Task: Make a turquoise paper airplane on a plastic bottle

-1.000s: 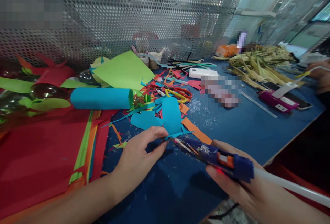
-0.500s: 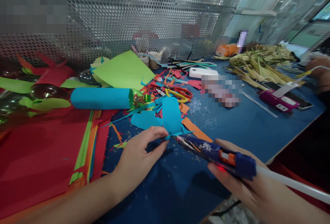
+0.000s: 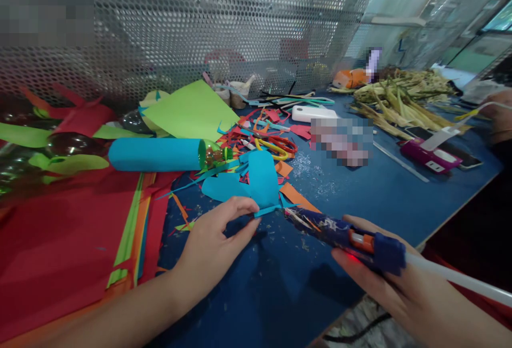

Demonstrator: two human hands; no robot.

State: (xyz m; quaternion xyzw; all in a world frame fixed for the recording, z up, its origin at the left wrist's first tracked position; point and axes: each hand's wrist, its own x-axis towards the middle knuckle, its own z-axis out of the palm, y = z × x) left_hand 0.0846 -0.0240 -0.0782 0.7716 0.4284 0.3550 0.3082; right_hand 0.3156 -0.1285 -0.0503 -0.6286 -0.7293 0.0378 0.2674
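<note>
Between thumb and fingers, my left hand (image 3: 224,236) pinches the near edge of a blue paper cutout (image 3: 263,177), which has a rounded top and a folded strip along its lower edge. My right hand (image 3: 384,273) is wrapped round a dark blue glue gun (image 3: 340,233) with a long white glue stick (image 3: 460,278) out of its back. The nozzle is close to the right end of the folded edge; a red light glows under the gun. Another rounded blue paper piece (image 3: 224,187) lies just left of the cutout.
A green bottle wrapped in blue paper (image 3: 156,154) lies behind my left hand. Red paper sheets (image 3: 72,252) cover the left side. Paper scraps and yellow-handled scissors (image 3: 276,148) lie beyond. A purple power strip (image 3: 431,156) and dried husks (image 3: 404,97) are at right.
The glue gun has moved right, its nozzle drawing away from my left fingertips along the folded edge. My left hand keeps its pinch on the paper. The view has shifted slightly.
</note>
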